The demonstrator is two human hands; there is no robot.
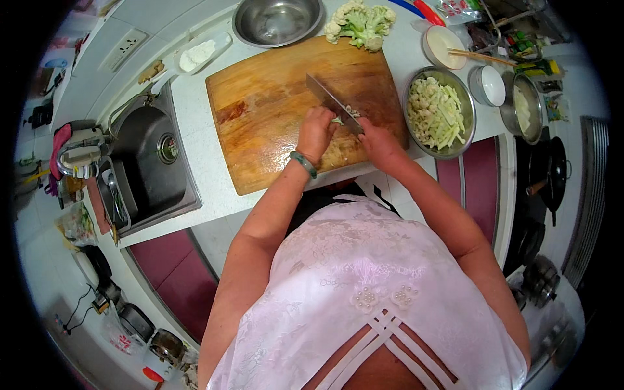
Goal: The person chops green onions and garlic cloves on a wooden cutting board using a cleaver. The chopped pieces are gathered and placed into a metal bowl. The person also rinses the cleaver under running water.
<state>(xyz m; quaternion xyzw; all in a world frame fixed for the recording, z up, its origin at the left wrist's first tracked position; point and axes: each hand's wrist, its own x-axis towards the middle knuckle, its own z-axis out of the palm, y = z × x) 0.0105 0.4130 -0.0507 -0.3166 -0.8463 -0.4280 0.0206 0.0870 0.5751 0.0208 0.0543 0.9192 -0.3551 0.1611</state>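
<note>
My right hand [377, 141] grips the handle end of a broad cleaver [331, 97], its blade slanting up and left over the wooden cutting board [263, 112]. Just left of the blade, my left hand [314, 127] pinches a small pale green vegetable piece [337, 120] with bent fingers. Small cut bits [352, 111] lie along the blade's right side. Behind the board's far right edge rests a large chunk of cauliflower [363, 27]. A steel bowl of chopped cauliflower and pale green strips [435, 112] stands right of the board.
A steel basin [278, 22] stands behind the board, near a scoop of white powder [197, 56]. To the left is a sink [151, 151]. On the right are a bowl with chopsticks [443, 47], a white bowl [489, 86], another steel bowl [522, 107] and a wok [551, 170].
</note>
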